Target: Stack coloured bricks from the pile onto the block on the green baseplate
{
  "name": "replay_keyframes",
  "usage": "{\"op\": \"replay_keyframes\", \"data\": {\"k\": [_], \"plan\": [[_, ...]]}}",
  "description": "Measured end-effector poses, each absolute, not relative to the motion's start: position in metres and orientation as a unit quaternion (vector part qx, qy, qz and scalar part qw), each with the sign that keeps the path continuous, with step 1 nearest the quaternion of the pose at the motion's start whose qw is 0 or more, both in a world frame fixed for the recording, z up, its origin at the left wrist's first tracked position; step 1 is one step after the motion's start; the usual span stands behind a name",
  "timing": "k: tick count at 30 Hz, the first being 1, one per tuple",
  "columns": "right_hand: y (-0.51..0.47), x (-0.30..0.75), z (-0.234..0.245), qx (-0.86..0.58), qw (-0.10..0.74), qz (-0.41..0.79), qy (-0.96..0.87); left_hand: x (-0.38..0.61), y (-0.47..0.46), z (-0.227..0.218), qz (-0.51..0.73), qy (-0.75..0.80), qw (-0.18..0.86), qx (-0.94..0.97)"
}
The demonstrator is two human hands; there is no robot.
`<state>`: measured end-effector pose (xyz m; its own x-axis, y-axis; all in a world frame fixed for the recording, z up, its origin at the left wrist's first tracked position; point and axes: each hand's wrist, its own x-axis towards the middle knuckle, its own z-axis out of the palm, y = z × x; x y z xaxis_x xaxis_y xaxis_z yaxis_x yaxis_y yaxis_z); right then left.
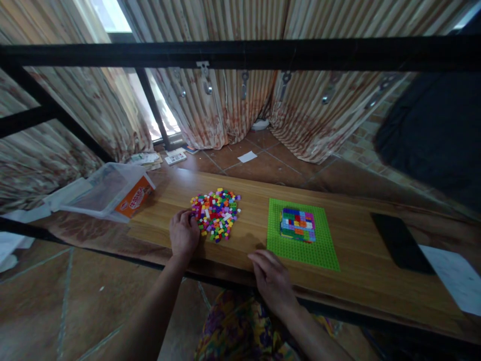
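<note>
My left hand (184, 233) rests at the left edge of a pile of small coloured toy bricks (216, 220), its fingers curled in against them. Whatever those fingertips hold, if anything, is hidden. At the front edge of the bench, my right hand (273, 281) is closed, thumb and fingers drawn together; I cannot make out anything between them. Just beyond it lies a green studded baseplate (323, 258). A low, roughly square block of multicoloured bricks (297, 224) sits on this plate, apart from both hands.
A clear plastic box (101, 188) with an orange label stands at the bench's left end. A dark flat slab (401, 243) and a white sheet (453, 276) lie to the right on the wooden bench (353, 220). A black metal bar (240, 55) crosses ahead, with hooks on it.
</note>
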<state>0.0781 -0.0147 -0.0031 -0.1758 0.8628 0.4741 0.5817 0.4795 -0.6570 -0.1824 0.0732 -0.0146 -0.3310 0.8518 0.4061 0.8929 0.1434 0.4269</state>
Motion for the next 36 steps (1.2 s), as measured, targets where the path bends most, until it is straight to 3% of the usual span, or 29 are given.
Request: {"op": "replay_keyframes", "data": {"k": [17, 25, 36], "plan": [[0.035, 0.033, -0.005, -0.462, 0.357, 0.204, -0.786, -0.179, 0.071, -0.014, -0.313, -0.760, 0.021, -0.569], [0.042, 0.016, -0.009, -0.466, 0.330, 0.143, -0.808, -0.179, 0.072, -0.015, -0.316, -0.761, 0.026, -0.567], [0.031, 0.059, -0.004, -0.504, 0.376, 0.168, -0.759, -0.181, 0.073, -0.015, -0.315, -0.755, 0.025, -0.575]]}}
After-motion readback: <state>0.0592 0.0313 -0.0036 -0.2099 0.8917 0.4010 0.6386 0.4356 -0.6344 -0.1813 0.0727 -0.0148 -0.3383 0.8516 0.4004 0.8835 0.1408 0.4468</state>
